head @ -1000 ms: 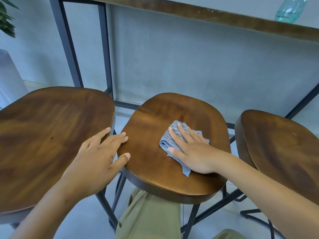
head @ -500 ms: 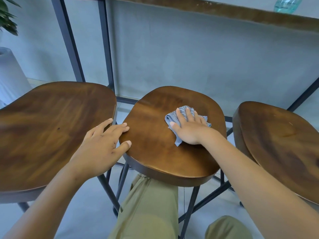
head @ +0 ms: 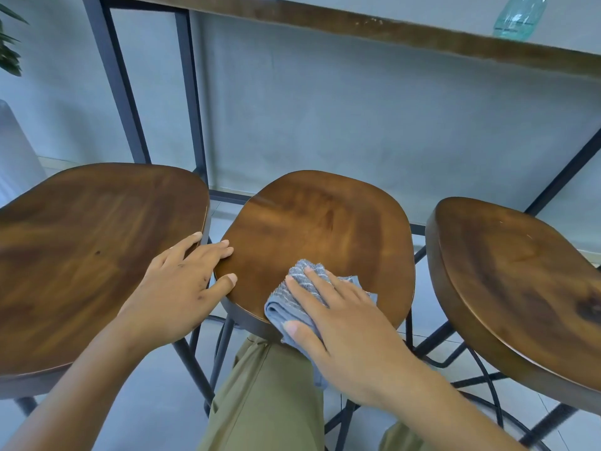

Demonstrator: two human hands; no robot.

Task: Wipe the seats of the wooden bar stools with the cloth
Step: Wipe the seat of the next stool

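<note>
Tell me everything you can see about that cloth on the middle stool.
The cloth is small, grey-blue, with a ribbed, towel-like weave, bunched into loose folds. It lies on the near edge of the middle stool's brown wooden seat, one corner hanging over the rim toward the person's knee. The right hand presses on it with flat, spread fingers, covering much of it. The left hand does not touch it.

Narrow gaps between stool seats point(head: 318, 229)

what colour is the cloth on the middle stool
Grey-blue cloth with faint pale stripes, seen in the head view.
</note>
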